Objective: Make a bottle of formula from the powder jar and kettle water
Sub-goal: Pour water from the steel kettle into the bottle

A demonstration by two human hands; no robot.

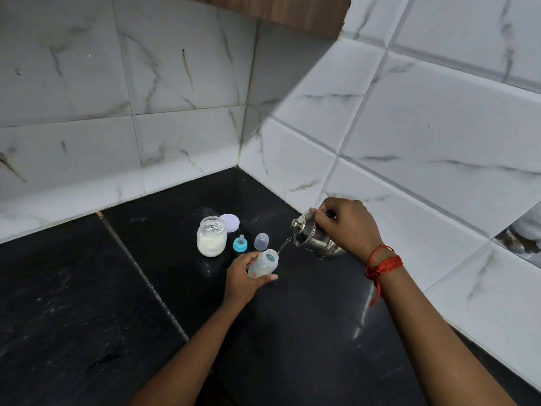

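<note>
My left hand (244, 278) grips a small clear baby bottle (264, 263), open at the top and tilted toward the right. My right hand (347, 227) holds a small steel kettle (313, 237) by its handle, tipped to the left. A thin stream of water (283, 245) runs from the spout into the bottle's mouth. The powder jar (212, 237), glass with white powder inside, stands open to the left. Its white lid (230, 222) lies just behind it.
A blue teat ring with nipple (240, 244) and a clear bottle cap (261, 241) stand on the black stone counter (87, 303) between jar and bottle. White marble-look tiled walls (409, 136) close the corner behind and to the right.
</note>
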